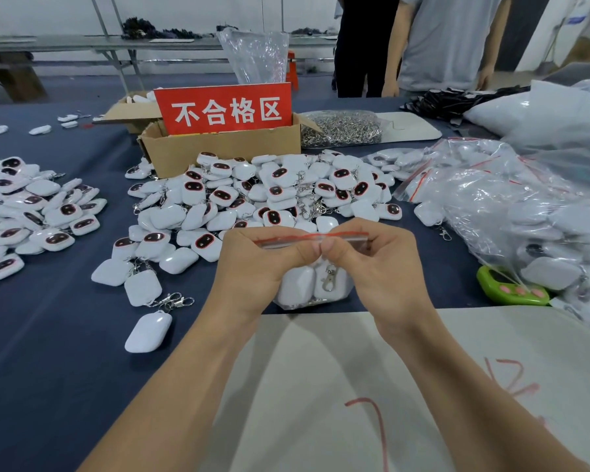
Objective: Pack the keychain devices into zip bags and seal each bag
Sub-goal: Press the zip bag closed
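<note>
Two hands pinch the red-striped top of a clear zip bag [297, 240] above the near middle of a blue-clothed table [48, 335]. The left hand [259, 264] grips the strip's left half and the right hand [382, 267] its right half, with the thumbs meeting at the centre. Whether the strip is fully pressed shut cannot be told.

White devices [297, 284] and a metal clasp [329, 277] hang inside the bag, just beyond a white sheet [338, 369] marked in red. Loose devices lie in a pile [259, 195] just beyond the hands, and a second heap [31, 206] sits at the left. Filled bags [491, 206] are stacked at the right, near a green gadget [504, 287]. Farther off, a cardboard box [218, 148] carries a red sign [223, 109], with a mound of metal rings [341, 129] to its right. Two people [450, 42] stand at the table's far side.
</note>
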Motion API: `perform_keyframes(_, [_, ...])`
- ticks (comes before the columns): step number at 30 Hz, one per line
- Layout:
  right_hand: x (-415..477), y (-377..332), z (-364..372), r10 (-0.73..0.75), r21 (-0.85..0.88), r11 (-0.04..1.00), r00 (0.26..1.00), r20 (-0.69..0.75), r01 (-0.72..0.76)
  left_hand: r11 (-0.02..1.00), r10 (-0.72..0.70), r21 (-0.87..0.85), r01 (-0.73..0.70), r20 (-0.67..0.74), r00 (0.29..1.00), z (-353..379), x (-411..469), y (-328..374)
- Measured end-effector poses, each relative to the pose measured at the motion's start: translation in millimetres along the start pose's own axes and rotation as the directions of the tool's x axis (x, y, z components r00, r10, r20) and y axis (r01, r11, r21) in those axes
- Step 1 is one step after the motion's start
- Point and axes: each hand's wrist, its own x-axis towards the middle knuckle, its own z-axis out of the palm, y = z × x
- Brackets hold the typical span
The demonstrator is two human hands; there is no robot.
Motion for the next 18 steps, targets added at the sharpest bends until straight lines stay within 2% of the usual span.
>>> perform_keyframes(10, [-0.7,-0.6,0.3,0.030,0.083,0.996,0.999,-0.014,-0.029,1.000,0.021,0.021,-0.021,-0.001,1.000,-1.2,1.2,-1.2])
perform_keyframes(15, [-0.9,-2.4,-6.3,0.108,0.225,0.970,0.993,-0.045,-0.095,0.998,0.018,-0.055,-0.020,-0.043,0.999,-0.6,1.8,-1.8])
perform_keyframes(18, [-0.8,-3.2,-7.4,0.130,0.247,0.962,0.991,-0.034,-0.118,0.996,0.028,-0.082,-0.032,-0.052,0.998,2.6,1.4,-3.5])
